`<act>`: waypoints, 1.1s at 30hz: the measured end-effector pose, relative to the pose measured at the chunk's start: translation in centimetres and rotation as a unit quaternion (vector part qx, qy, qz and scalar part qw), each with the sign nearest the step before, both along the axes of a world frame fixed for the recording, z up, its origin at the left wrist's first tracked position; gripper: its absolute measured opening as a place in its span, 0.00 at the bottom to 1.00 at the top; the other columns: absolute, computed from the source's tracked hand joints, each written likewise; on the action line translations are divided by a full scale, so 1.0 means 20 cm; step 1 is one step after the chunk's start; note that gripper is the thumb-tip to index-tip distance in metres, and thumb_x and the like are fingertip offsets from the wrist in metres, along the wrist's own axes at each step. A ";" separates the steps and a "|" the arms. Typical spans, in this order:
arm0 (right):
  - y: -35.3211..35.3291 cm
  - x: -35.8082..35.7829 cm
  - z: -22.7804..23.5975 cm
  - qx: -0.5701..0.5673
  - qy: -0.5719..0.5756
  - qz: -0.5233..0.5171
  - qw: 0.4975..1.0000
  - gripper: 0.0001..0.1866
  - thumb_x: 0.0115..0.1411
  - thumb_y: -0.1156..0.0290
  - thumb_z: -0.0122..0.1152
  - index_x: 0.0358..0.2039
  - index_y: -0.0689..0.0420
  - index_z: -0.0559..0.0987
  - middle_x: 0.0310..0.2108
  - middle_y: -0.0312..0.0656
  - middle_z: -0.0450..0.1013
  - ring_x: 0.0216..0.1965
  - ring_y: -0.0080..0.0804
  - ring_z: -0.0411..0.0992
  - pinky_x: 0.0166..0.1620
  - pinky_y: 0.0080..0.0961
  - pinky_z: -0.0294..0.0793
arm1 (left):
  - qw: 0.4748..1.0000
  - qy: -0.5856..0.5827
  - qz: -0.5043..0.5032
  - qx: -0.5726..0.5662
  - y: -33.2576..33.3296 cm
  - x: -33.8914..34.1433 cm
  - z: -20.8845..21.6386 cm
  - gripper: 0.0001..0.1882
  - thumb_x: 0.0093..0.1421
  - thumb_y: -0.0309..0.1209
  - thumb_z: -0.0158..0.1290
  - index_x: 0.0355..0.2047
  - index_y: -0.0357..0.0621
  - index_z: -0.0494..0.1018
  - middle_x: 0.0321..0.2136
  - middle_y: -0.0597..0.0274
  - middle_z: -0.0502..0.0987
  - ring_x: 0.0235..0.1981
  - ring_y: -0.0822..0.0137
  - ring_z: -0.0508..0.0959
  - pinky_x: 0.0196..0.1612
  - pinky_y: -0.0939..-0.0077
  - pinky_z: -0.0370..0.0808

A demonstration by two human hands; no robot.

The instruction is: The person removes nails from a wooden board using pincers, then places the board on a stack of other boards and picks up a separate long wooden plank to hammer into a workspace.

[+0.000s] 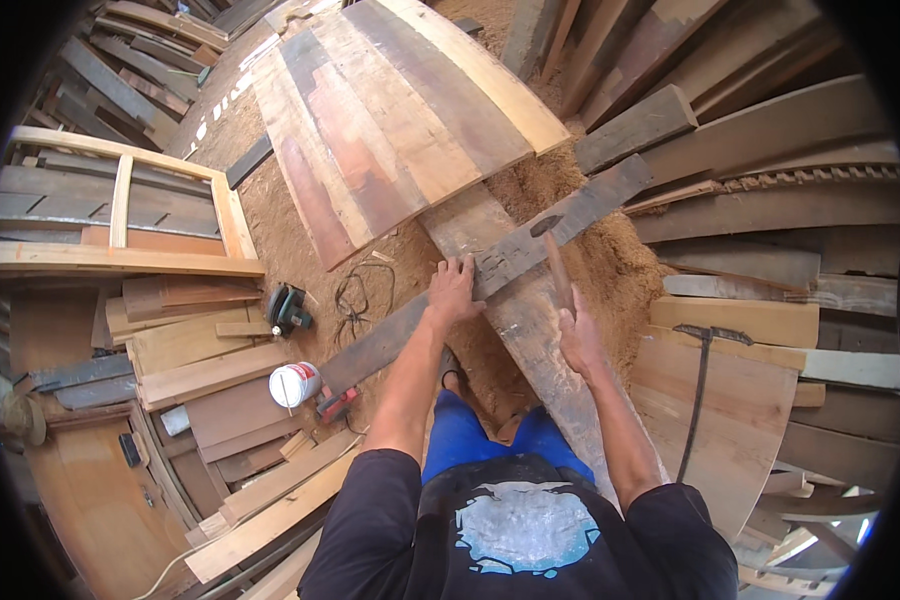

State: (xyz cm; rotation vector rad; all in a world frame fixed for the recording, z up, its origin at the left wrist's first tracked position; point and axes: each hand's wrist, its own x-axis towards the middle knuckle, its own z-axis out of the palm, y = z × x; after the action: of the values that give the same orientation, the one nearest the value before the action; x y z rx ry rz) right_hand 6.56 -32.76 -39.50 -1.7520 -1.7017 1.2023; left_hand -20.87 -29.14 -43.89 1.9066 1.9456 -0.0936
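A long dark grey board (592, 205) lies aslant across a thick worn plank (542, 338) in front of me. My left hand (457, 288) rests on the board's face with its fingers stretched out. Just right of it, the wood shows several dark notches or rough marks. My right hand (578, 335) is closed around the wooden handle of a hammer (558, 262). The hammer's dark head is over the board, right of my left hand; I cannot tell whether it touches the wood.
A wide panel of joined boards (390, 110) lies ahead. Sawdust (620, 270) is heaped to the right. A white bucket (295, 384), a green power tool (287, 308) and a cable (352, 298) are at left. A clamp (705, 370) lies right, near stacked timber (770, 70).
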 end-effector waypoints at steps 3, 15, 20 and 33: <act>0.05 -0.02 0.07 0.034 0.020 0.013 0.999 0.33 0.71 0.61 0.48 0.72 0.58 0.56 0.64 0.61 0.65 0.64 0.55 0.65 0.65 0.40 0.62 | 1.000 -0.015 -0.008 0.019 -0.01 -0.01 -0.01 0.56 0.44 0.45 0.71 0.69 0.40 0.55 0.57 0.43 0.66 0.59 0.44 0.66 0.61 0.55 0.69; 0.03 -0.07 0.26 0.128 0.101 -0.039 0.986 0.31 0.72 0.54 0.48 0.65 0.65 0.62 0.48 0.57 0.72 0.49 0.54 0.73 0.54 0.43 0.70 | 0.997 -0.028 -0.019 0.065 -0.01 -0.03 -0.06 0.56 0.41 0.43 0.72 0.68 0.39 0.57 0.54 0.47 0.68 0.56 0.46 0.68 0.58 0.56 0.70; -0.01 -0.04 0.10 0.062 0.027 -0.020 0.998 0.33 0.72 0.52 0.46 0.65 0.66 0.62 0.49 0.63 0.73 0.50 0.60 0.74 0.54 0.46 0.71 | 0.996 -0.029 -0.025 0.079 -0.03 -0.03 -0.07 0.55 0.40 0.41 0.72 0.68 0.40 0.58 0.53 0.48 0.68 0.55 0.48 0.68 0.55 0.56 0.72; 0.11 0.00 0.09 0.064 0.029 -0.020 0.997 0.35 0.72 0.51 0.48 0.66 0.68 0.63 0.54 0.65 0.72 0.55 0.60 0.72 0.58 0.45 0.69 | 0.998 -0.039 0.013 0.053 -0.04 0.03 -0.06 0.56 0.41 0.44 0.71 0.67 0.39 0.57 0.54 0.43 0.67 0.55 0.44 0.67 0.58 0.54 0.69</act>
State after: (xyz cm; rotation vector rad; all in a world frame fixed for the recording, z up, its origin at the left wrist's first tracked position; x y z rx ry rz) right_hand 6.53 -30.65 -37.63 -1.6509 -1.6637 1.0913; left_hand -20.19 -30.04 -45.08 1.9201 1.9588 0.0922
